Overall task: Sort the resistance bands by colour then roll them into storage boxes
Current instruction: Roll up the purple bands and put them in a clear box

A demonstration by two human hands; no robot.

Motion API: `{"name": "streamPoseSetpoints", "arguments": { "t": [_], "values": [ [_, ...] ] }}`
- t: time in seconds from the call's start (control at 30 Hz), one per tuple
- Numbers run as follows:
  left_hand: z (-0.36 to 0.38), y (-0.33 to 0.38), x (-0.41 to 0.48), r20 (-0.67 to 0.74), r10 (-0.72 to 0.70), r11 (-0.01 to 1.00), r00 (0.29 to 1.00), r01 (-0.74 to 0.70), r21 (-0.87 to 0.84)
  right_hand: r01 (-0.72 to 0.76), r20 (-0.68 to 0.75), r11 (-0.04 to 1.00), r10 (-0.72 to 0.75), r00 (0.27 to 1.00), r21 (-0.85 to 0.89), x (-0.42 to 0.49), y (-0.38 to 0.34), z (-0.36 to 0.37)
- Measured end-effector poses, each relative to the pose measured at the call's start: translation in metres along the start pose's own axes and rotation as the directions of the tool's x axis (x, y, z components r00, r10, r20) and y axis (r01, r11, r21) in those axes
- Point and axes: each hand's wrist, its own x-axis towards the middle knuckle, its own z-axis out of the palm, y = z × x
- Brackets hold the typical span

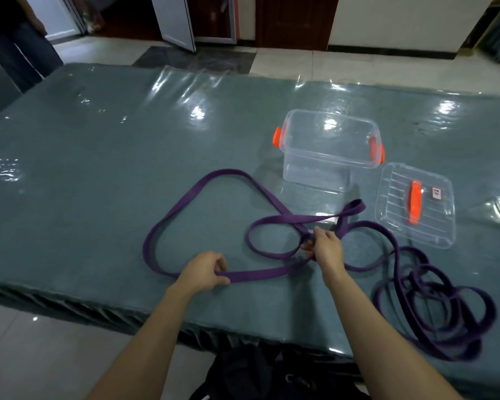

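Clear storage box with orange latches, right of centre on the grey-green surface, is open and reads as empty; only the surface shows through its walls. Its clear lid with an orange handle lies flat just right of the box, a little nearer the camera; the small label on it is unreadable. A purple band is spread in wide loops at mid-frame, in front of the box. Left hand pinches a flat run of it between thumb and fingers, lower centre. Right hand grips it where the strands cross; its fingertips are mostly hidden behind the back of the hand. A tangled pile of darker purple bands sits lower right near the surface's front edge. Can't count them, or tell whether the held band is separate from the pile. A glossy clear object at the right edge is cut off and unidentifiable. A person stands upper left, cropped, in dark clothing. Dark bag-like item bottom centre, partly out of frame.
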Motion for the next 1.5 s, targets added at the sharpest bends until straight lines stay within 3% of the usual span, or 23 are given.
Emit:
{"name": "streamPoseSetpoints", "arguments": {
  "t": [0.17,0.33,0.47,0.53,0.63,0.7,0.77,0.83,0.9,1.07,1.17,1.23,1.3,1.4,1.5],
  "values": [
    [0.012,-0.004,-0.007,-0.028,0.064,0.996,0.998,-0.065,-0.055,0.136,0.108,0.913,-0.102,0.989,-0.384,-0.004,0.014,-0.011],
    [0.020,-0.004,-0.003,-0.073,0.121,0.987,0.990,-0.128,-0.101,0.308,0.202,0.696,-0.232,0.951,-0.649,-0.017,-0.007,-0.034],
    [-0.001,0.018,0.015,-0.184,0.123,0.930,0.975,-0.178,-0.322,0.484,0.347,0.652,-0.338,0.875,-0.584,-0.026,-0.071,-0.047],
    [-0.021,0.040,0.029,-0.223,0.198,0.926,0.955,-0.256,-0.277,0.579,0.332,0.627,-0.476,0.814,-0.521,-0.033,-0.117,-0.049],
    [-0.054,0.076,0.047,-0.149,0.275,0.932,0.950,-0.302,-0.203,0.702,0.263,0.568,-0.665,0.699,-0.430,-0.048,-0.196,-0.056],
    [-0.073,0.097,0.055,-0.127,0.286,0.940,0.950,-0.304,-0.157,0.752,0.243,0.552,-0.723,0.647,-0.360,-0.062,-0.244,-0.067],
    [-0.092,0.122,0.060,-0.215,0.321,0.920,0.922,-0.358,-0.159,0.793,0.248,0.508,-0.765,0.595,-0.335,-0.076,-0.283,-0.081],
    [-0.118,0.155,0.062,-0.362,0.389,0.872,0.847,-0.465,-0.151,0.827,0.278,0.441,-0.794,0.541,-0.348,-0.088,-0.311,-0.098],
    [-0.151,0.199,0.061,-0.417,0.508,0.793,0.754,-0.598,-0.115,0.845,0.321,0.380,-0.802,0.504,-0.376,-0.099,-0.333,-0.116],
    [-0.236,0.319,0.031,-0.138,0.727,0.633,0.672,-0.735,-0.242,0.852,0.373,0.247,-0.817,0.440,-0.462,-0.125,-0.385,-0.166],
    [-0.261,0.376,0.024,-0.115,0.783,0.531,0.612,-0.752,-0.390,0.841,0.359,0.195,-0.839,0.409,-0.504,-0.139,-0.420,-0.197],
    [-0.276,0.407,0.018,-0.228,0.766,0.490,0.601,-0.775,-0.399,0.845,0.328,0.197,-0.859,0.394,-0.498,-0.148,-0.443,-0.217],
    [-0.296,0.434,0.011,-0.395,0.735,0.462,0.551,-0.833,-0.303,0.875,0.315,0.205,-0.877,0.363,-0.437,-0.155,-0.463,-0.231],
    [-0.331,0.462,0.000,-0.629,0.673,0.514,0.389,-0.858,0.019,0.885,0.282,0.139,-0.916,0.285,-0.443,-0.165,-0.491,-0.239],
    [-0.368,0.480,-0.016,-0.826,0.536,0.665,0.173,-0.689,0.287,0.834,0.217,0.059,-0.953,0.210,-0.549,-0.170,-0.521,-0.240]
  ]
}}
